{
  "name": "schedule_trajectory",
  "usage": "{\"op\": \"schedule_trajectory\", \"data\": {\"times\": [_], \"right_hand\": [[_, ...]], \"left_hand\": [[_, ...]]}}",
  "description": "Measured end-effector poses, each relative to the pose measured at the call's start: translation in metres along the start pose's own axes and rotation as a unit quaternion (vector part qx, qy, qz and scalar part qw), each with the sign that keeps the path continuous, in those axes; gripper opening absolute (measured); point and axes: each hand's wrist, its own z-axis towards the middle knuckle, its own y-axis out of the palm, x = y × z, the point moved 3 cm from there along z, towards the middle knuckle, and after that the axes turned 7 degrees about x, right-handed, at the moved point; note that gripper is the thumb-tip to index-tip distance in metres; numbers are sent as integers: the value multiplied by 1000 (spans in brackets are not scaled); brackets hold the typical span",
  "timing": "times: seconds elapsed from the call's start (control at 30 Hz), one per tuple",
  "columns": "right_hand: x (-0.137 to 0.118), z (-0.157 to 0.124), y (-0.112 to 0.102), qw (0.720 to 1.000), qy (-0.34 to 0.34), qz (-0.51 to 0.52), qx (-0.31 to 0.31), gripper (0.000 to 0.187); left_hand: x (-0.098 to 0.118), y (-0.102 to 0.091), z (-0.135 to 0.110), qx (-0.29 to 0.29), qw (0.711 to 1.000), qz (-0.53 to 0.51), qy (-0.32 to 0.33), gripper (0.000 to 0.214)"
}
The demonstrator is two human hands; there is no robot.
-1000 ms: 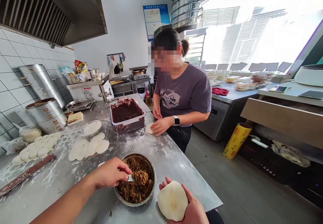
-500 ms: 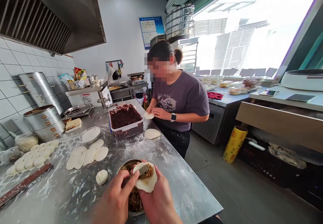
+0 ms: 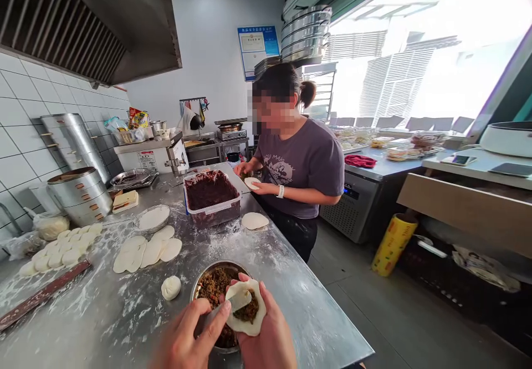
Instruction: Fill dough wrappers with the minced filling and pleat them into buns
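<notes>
The steel bowl (image 3: 216,286) sits directly beneath the right hand (image 3: 189,338), blocking any low path forward. To the left, a hand can pass over the floured worktop (image 3: 282,286) only as far as the dough ball (image 3: 170,287) and the flat wrappers (image 3: 149,250). To the right of the bowl, floured steel runs far to a lone wrapper (image 3: 255,220) and the plastic tub (image 3: 211,208), which block the way beyond.

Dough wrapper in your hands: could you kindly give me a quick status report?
Left hand gripping flat spreader; right hand cupping dough wrapper with filling; steel bowl directly beneath.
</notes>
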Motion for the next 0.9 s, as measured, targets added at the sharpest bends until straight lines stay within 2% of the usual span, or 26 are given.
{"op": "schedule_trajectory", "data": {"times": [0.17,0.23,0.3,0.43,0.53,0.6,0.67,0.8,0.9], "right_hand": [[1,-1,-2,1000,10,-23,-3,38],[1,0,-3,1000,11,-24,3,35],[0,1,-3,1000,17,-16,1,33],[-17,-4,-8,999,40,-5,26,28],[-42,-10,-20,998,39,-9,40,38],[-54,-12,-31,998,40,-11,48,37],[-59,-12,-42,997,34,-27,69,31],[-48,-3,-63,994,39,-44,88,24],[-36,5,-75,994,80,-37,68,27]], "left_hand": [[2,6,-3,-20,1000,-17,-4,64],[2,6,-3,-13,1000,-20,-9,67],[1,3,-1,-31,999,-34,-15,68],[-17,-14,8,-122,988,-55,-71,72],[-45,-28,22,-210,967,6,-141,58],[-58,-28,31,-290,944,59,-149,51],[-63,-20,39,-358,921,95,-122,50],[-54,0,52,-393,909,107,-83,44],[-44,2,59,-396,912,75,-72,35]]}}
